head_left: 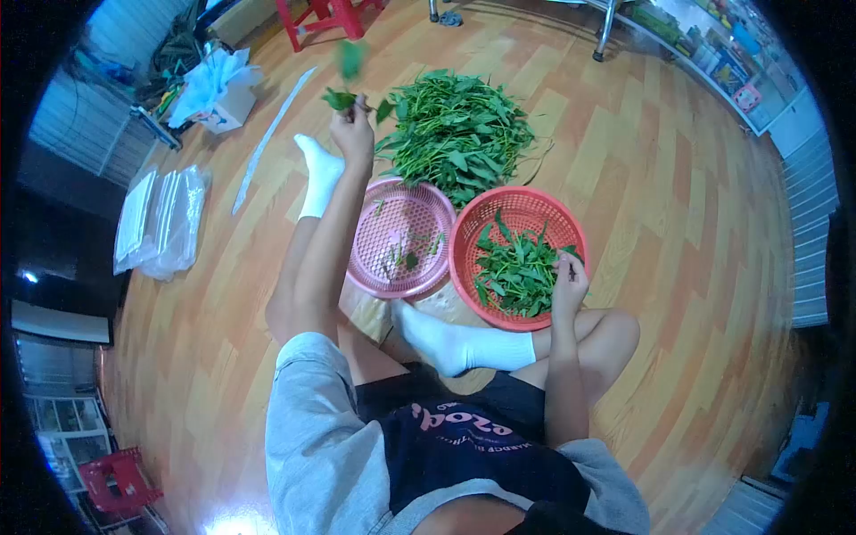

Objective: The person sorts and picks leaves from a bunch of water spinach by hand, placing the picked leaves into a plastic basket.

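Note:
My left hand (352, 134) is raised beyond the pink basket, its fingers pinched on a leafy green stem (339, 99); the leaves at its top are blurred. At the right rim of the red basket (459, 234), my right hand (571, 283) has its fingers closed on a small green leafy piece (569, 253). Picked leafy greens (517, 272) lie inside the red basket. A shallow pink basket (361, 236) beside it holds a few stem and leaf scraps. Behind both baskets, a large heap of long-stemmed greens (459, 129) rests on the floor.
My socked feet (441, 334) are close to the baskets. Plastic-wrapped packs (160, 218), a white strip (272, 143) and a white box (230, 102) lie to the left. A red stool (330, 18) and a metal-legged table (604, 36) stand at the back, with a glass cabinet (713, 67) at right.

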A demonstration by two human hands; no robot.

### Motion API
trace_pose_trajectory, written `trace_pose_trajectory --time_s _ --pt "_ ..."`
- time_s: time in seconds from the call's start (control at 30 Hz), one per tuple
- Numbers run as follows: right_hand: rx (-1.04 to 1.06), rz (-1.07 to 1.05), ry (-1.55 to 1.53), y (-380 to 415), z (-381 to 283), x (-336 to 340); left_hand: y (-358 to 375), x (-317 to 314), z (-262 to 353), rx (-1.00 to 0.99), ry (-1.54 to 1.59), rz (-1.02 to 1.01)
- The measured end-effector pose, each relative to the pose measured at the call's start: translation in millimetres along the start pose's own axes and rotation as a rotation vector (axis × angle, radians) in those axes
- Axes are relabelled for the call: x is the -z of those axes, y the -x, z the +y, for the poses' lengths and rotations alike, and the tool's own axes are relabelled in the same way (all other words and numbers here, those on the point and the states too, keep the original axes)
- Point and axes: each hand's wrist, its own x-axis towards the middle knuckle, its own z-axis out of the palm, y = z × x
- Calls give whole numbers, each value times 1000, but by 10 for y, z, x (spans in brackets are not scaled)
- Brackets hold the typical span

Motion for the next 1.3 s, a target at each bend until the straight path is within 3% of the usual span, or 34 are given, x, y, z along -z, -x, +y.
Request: trace_pose_trajectory --time_s 0.03,0.1,0.17,0.23,0.3,0.37,0.43,0.47,0.53,0.7,0.77,0.97,1.03,1.1,1.17,1.3 --pt "-5 -9 2 35 -15 3 -43 48 91 231 256 104" --pt "9 26 -21 59 -48 15 -124 159 267 185 164 108" --pt "1 19 -31 64 -38 67 -201 203 414 10 154 78" --pt "15 30 -74 60 -42 91 -171 283 672 -7 86 30" --pt "-17 25 -85 75 -125 97 -57 334 993 -41 252 -205" --pt "2 35 -99 100 -232 72 149 403 1269 71 351 -304" --pt "43 7 -118 178 -531 25 406 496 1489 327 339 -528" --pt "84 -27 -140 226 -719 5 540 519 1558 341 344 -543" --pt "148 -62 -161 316 -1125 -6 830 562 1669 621 549 -700" --pt "334 -212 -191 331 -1672 -82 1370 596 1851 969 771 -831" --pt "286 -319 -200 354 -1655 -74 1419 607 1908 908 823 -573" --pt "310 -516 29 399 -1436 82 1063 832 1902 699 852 -355" --pt "346 -524 94 427 -1369 43 1006 889 1855 668 870 -376" --pt "582 -451 215 432 -1277 -22 972 907 1856 628 889 -399" --pt "603 -452 213 419 -1267 -80 989 945 1904 625 898 -404" --pt "897 -389 568 373 -1261 -189 1020 1027 1983 695 1010 -438"
